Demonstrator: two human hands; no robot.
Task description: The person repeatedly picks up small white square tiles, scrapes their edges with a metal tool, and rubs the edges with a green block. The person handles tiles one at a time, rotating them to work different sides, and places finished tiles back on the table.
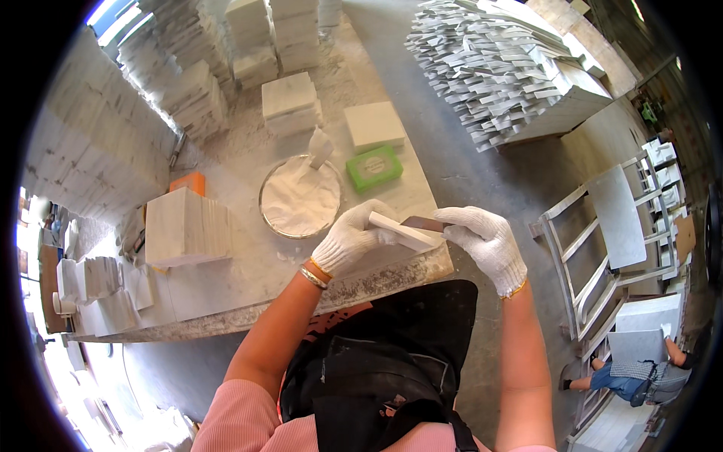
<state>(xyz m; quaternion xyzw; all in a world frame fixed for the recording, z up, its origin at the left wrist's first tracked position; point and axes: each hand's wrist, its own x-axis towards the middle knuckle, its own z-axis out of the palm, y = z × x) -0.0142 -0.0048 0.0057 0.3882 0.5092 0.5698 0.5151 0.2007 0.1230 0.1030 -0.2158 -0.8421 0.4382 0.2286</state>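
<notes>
Both of my hands wear white knit gloves above the table's front right corner. My left hand (351,238) grips a white stone tile (401,231) held almost edge-on, its long side slanting down to the right. Between the fingers of my right hand (486,245) is a thin, dark brown flat blade (423,223), which meets the tile's edge; its handle is hidden in the glove. Left of my hands stands a round metal-rimmed bowl (261,203) of white powdery material (297,197). A pale, scoop-like piece (321,147) sticks up at its far edge.
Beyond the bowl are a green box (374,168), a square tile stack (374,126) and another stack (290,104). A tile block (188,228) and an orange box (188,183) stand left. Tall tile stacks (98,128) line the back. Right are a tile-loaded pallet (497,71), metal rack (595,248) and another person (640,377).
</notes>
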